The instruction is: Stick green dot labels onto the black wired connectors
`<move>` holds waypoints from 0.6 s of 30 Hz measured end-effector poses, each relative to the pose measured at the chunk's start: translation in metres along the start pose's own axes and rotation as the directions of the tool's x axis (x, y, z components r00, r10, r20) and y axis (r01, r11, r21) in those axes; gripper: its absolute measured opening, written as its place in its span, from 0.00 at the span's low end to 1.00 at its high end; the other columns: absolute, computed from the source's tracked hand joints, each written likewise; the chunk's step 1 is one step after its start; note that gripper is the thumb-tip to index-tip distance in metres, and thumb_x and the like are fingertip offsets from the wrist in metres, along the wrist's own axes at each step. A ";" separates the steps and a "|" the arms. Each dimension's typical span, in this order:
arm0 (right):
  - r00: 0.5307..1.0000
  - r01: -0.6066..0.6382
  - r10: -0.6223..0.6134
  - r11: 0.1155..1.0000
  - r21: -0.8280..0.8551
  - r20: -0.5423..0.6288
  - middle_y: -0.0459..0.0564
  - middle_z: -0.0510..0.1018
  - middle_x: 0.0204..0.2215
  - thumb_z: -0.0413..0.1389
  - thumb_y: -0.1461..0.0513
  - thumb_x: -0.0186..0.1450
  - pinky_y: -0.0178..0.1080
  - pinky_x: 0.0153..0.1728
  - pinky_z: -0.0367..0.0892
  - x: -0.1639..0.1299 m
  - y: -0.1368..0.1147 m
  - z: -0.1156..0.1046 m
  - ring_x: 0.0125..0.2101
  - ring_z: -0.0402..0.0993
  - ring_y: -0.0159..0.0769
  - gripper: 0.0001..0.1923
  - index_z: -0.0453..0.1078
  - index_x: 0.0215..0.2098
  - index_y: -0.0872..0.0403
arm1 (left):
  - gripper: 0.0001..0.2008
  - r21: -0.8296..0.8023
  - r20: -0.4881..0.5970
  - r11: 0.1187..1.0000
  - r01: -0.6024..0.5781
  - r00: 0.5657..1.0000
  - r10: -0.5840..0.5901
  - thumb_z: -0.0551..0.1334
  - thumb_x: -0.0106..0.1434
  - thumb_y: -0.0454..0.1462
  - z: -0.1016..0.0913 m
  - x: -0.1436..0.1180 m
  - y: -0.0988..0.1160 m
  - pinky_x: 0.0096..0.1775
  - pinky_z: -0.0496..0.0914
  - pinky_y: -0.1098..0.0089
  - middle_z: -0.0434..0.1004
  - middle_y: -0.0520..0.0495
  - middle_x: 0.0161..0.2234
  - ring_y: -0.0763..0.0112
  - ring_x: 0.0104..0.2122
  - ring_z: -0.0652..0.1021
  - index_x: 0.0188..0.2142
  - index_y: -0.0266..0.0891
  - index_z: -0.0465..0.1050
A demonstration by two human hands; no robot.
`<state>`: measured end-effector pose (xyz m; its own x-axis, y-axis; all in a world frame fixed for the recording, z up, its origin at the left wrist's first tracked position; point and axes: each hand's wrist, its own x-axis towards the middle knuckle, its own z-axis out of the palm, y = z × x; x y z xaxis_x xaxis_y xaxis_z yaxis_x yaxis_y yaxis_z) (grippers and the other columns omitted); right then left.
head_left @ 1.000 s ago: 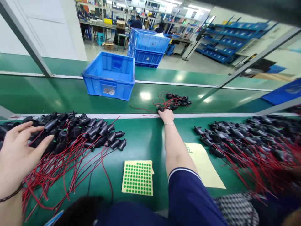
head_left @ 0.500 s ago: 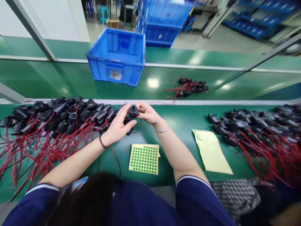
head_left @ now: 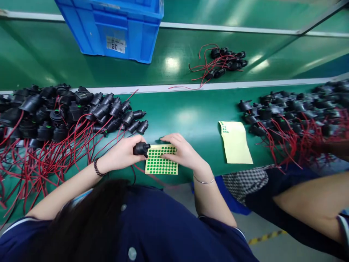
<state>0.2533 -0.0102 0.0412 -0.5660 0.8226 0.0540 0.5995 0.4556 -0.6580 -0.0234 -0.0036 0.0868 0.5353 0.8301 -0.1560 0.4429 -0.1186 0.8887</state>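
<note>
The left hand (head_left: 120, 154) is closed around a black wired connector (head_left: 141, 149), its tip projecting just over the left edge of the green-dot sticker sheet (head_left: 161, 160). The right hand (head_left: 182, 151) lies on that sheet, fingers loosely spread, gripping nothing visible. The sheet lies on the green bench (head_left: 191, 116) at its near edge. A pile of connectors (head_left: 68, 109) lies to the left, a near-empty backing sheet (head_left: 236, 143) to the right, and a blue crate (head_left: 114, 25) beyond.

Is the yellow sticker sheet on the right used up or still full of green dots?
Nearly used up: the pale yellow backing sheet lying flat on the green bench keeps only a few green dots at its top left corner.
</note>
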 end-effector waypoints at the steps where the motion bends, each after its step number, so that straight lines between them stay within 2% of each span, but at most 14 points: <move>1: 1.000 -0.008 0.008 1.000 0.012 0.004 0.56 0.77 0.49 0.64 0.56 0.63 0.52 0.52 0.69 -0.003 0.001 0.003 0.51 0.71 0.49 0.26 0.68 0.58 0.50 | 0.11 -0.089 0.058 0.996 0.030 0.998 -0.025 0.68 0.56 0.39 0.001 0.001 0.001 0.31 0.69 0.72 0.72 0.55 0.29 0.74 0.28 0.73 0.35 0.40 0.68; 3: 1.000 -0.014 0.014 0.999 0.037 0.001 0.55 0.78 0.48 0.64 0.57 0.63 0.52 0.52 0.69 -0.006 0.004 0.006 0.51 0.72 0.49 0.26 0.68 0.58 0.49 | 0.13 -0.281 0.132 0.955 0.100 0.989 -0.065 0.68 0.57 0.42 -0.005 0.001 0.003 0.27 0.68 0.73 0.70 0.56 0.27 0.77 0.22 0.72 0.35 0.40 0.66; 5: 0.999 -0.033 0.033 0.997 0.064 -0.010 0.53 0.79 0.46 0.64 0.59 0.63 0.50 0.49 0.70 -0.006 0.007 0.008 0.47 0.74 0.46 0.23 0.69 0.56 0.49 | 0.14 -0.400 0.146 0.905 0.146 0.985 -0.094 0.68 0.58 0.44 -0.017 -0.003 0.005 0.22 0.66 0.73 0.68 0.57 0.24 0.79 0.17 0.68 0.35 0.41 0.65; 7: 0.997 -0.073 0.076 0.992 0.105 -0.023 0.50 0.80 0.41 0.64 0.61 0.63 0.47 0.46 0.71 -0.004 0.011 0.010 0.42 0.76 0.43 0.21 0.70 0.54 0.49 | 0.15 -0.370 0.071 0.919 0.132 0.991 -0.114 0.68 0.58 0.44 -0.028 -0.007 0.006 0.21 0.67 0.73 0.69 0.57 0.24 0.78 0.17 0.69 0.35 0.41 0.65; 9: 0.991 -0.125 0.129 0.979 0.161 -0.018 0.48 0.80 0.37 0.63 0.62 0.63 0.44 0.42 0.71 -0.001 0.014 0.013 0.38 0.77 0.39 0.19 0.71 0.52 0.49 | 0.13 -0.206 -0.037 0.974 0.089 0.994 -0.099 0.69 0.58 0.42 -0.031 -0.009 0.005 0.28 0.72 0.70 0.74 0.54 0.27 0.73 0.23 0.75 0.34 0.41 0.67; 12: 0.984 -0.174 0.178 0.959 0.224 0.003 0.46 0.81 0.34 0.62 0.62 0.63 0.42 0.40 0.71 0.004 0.015 0.015 0.35 0.78 0.36 0.17 0.71 0.51 0.49 | 0.08 0.054 -0.068 0.998 -0.015 0.998 0.019 0.67 0.58 0.36 -0.011 -0.002 -0.002 0.45 0.76 0.62 0.81 0.49 0.38 0.64 0.40 0.81 0.36 0.41 0.71; 14: 0.983 -0.177 0.182 0.956 0.233 -0.001 0.44 0.81 0.32 0.62 0.61 0.64 0.41 0.39 0.70 0.008 0.015 0.015 0.34 0.78 0.35 0.15 0.71 0.50 0.49 | 0.09 0.123 -0.035 0.988 -0.093 0.995 0.098 0.65 0.56 0.30 0.010 0.006 -0.010 0.52 0.74 0.58 0.80 0.46 0.47 0.60 0.49 0.79 0.37 0.41 0.71; 16: 0.987 -0.155 0.161 0.962 0.226 -0.005 0.43 0.81 0.30 0.61 0.61 0.65 0.41 0.39 0.69 0.012 0.015 0.015 0.32 0.77 0.35 0.13 0.72 0.49 0.50 | 0.11 0.140 -0.039 0.983 -0.118 0.991 0.125 0.63 0.54 0.26 0.031 0.014 -0.019 0.52 0.73 0.58 0.79 0.44 0.49 0.60 0.51 0.78 0.36 0.41 0.70; 18: 0.994 -0.110 0.113 0.972 0.205 0.000 0.43 0.82 0.29 0.61 0.61 0.66 0.42 0.40 0.69 0.015 0.015 0.014 0.32 0.78 0.35 0.11 0.72 0.47 0.50 | 0.12 0.150 -0.081 0.986 -0.067 0.994 0.080 0.61 0.54 0.25 0.044 0.021 -0.027 0.45 0.74 0.63 0.81 0.47 0.42 0.62 0.44 0.80 0.36 0.41 0.70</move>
<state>0.2458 0.0037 0.0218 -0.4945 0.8689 -0.0204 0.5294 0.2825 -0.8000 0.0079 -0.0070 0.0409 0.5091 0.8593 -0.0492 0.5091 -0.2545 0.8222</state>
